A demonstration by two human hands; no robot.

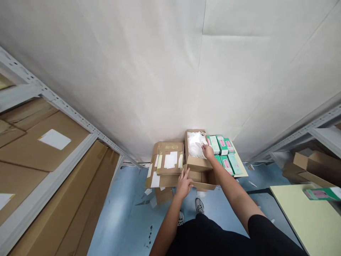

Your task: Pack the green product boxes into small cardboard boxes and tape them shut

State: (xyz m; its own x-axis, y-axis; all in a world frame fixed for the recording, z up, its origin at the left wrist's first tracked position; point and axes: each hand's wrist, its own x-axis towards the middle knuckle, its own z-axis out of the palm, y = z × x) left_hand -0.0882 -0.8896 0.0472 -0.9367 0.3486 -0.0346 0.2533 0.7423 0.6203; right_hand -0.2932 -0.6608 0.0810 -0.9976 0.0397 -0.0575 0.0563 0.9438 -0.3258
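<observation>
Two open cartons (204, 186) are standing beside flattened cardboard (163, 160). Left hand (183, 184), spread, is touching the nearer; right hand (208, 152), grip unclear, the farther's white packets (195, 142). Right forearm (229, 185) is partly obscuring six grouped green boxes (222, 144).

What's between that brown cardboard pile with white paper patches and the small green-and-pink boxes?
In the head view, an open brown cardboard box holding loose white material stands between them, with the person's right hand at the white material.

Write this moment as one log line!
left hand: at near cardboard box, left side; right hand: at white material in far cardboard box; green cartons: at right
</observation>
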